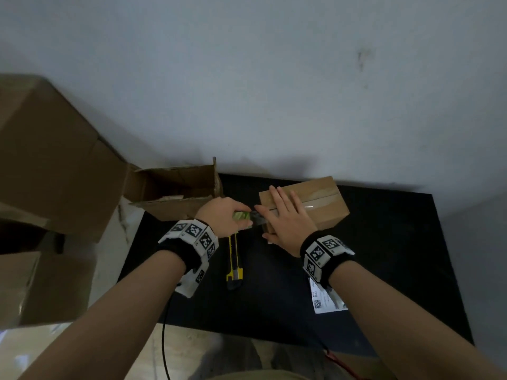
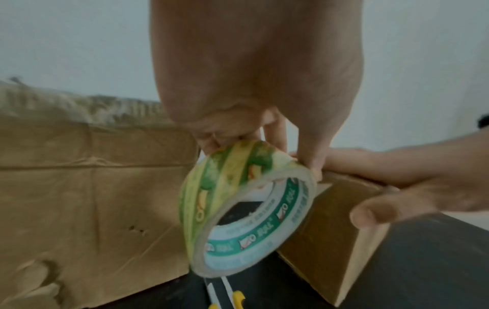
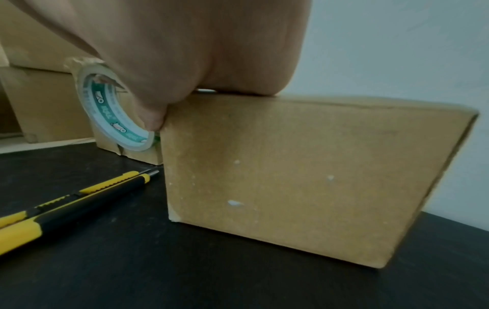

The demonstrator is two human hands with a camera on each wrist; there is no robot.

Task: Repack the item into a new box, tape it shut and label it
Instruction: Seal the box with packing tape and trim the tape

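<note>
A small closed cardboard box (image 1: pixel 318 207) stands on the black table (image 1: pixel 384 270), with a strip of clear tape along its top seam. My right hand (image 1: pixel 285 215) lies flat on the box top, fingers straight, thumb down its near-left edge. My left hand (image 1: pixel 230 212) grips a roll of clear tape (image 2: pixel 238 209) with a green and white core, held against the box's left end. The same box (image 3: pixel 304 177) fills the right wrist view, and the tape roll (image 3: pixel 111 108) shows behind my thumb. A white shipping label (image 1: pixel 326 298) lies on the table under my right wrist.
A yellow and black utility knife (image 1: pixel 233 259) lies on the table between my arms, blade end toward the box. An opened empty cardboard box (image 1: pixel 178 190) sits at the table's far left. Larger cardboard boxes (image 1: pixel 49 160) stand to the left, off the table.
</note>
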